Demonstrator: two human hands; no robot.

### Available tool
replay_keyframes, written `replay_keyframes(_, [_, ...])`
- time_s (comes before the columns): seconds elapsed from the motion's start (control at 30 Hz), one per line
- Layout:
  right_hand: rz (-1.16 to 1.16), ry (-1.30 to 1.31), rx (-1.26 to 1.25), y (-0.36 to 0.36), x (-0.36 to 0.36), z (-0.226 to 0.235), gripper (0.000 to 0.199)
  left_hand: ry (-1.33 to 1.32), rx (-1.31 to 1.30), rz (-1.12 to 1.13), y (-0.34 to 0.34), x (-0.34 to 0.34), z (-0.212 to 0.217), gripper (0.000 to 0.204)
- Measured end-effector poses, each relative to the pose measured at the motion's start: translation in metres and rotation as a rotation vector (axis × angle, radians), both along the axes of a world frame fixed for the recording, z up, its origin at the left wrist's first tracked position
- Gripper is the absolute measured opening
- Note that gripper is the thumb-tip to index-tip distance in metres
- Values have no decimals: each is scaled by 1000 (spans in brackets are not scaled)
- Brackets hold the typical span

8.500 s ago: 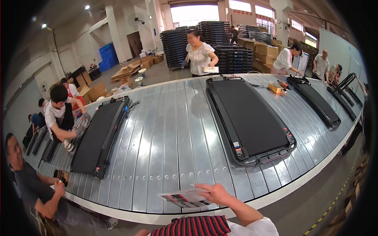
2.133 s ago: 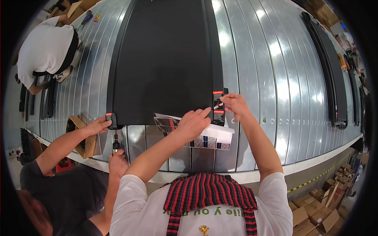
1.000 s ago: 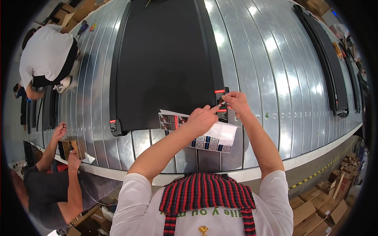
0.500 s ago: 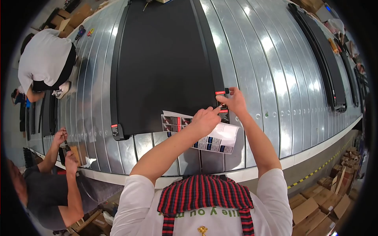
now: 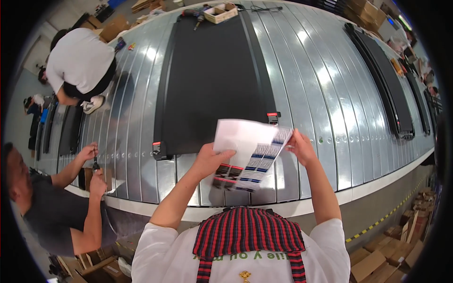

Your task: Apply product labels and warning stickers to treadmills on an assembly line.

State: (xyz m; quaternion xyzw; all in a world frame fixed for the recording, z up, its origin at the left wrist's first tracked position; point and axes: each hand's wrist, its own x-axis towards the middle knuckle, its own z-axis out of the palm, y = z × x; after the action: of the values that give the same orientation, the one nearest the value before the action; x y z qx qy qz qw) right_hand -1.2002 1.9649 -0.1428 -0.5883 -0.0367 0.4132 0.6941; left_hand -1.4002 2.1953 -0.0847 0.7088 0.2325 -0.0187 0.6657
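Observation:
A white sheet of printed labels is held up over the near end of a long black panel. My left hand grips its left edge, with the thumb lying on top. At the sheet's upper right corner, my right hand has its fingers pinched together on the edge. The sheet is bent, with rows of dark, red and blue labels showing on its lower and right parts. A red and black label sits on the panel's right near corner, partly covered by the sheet. Another label marks the left near corner.
The panel lies on a metal-slatted table. A parts box and a power drill rest at its far end. More black panels lie to the right. At left, one co-worker handles a tool; another bends over the table.
Both hands have come away from the panel's right near corner. The label sheet has been lifted off the table and tilted up between them. The view has shifted, showing more of the far end.

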Motion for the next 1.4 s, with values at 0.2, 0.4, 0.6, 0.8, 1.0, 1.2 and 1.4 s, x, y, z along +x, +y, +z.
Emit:
replay_keyframes(0.2, [135,-347,136,22,-72,61,22,-174,-271,232,-20,-12,0,37])
replay_keyframes(0.4, [193,-461,36,17,-98,91,19,-341,-377,224,-19,-39,14,39])
replay_keyframes(0.6, [284,-454,95,24,-124,107,17,-523,-600,136,-11,-67,32,39])
replay_keyframes(0.8, [213,-468,135,43,-133,122,29,-626,-664,54,-4,-89,52,40])
replay_keyframes(1.0, [-240,-1634,-138,55,-176,157,47,-605,-487,51,0,-97,64,40])
replay_keyframes(1.2, [93,-1185,138,58,-184,162,40,-643,-467,-386,-10,-109,76,67])
replay_keyframes(1.4, [116,-1166,268,50,-193,170,38,-769,-467,-539,-15,-113,87,41])
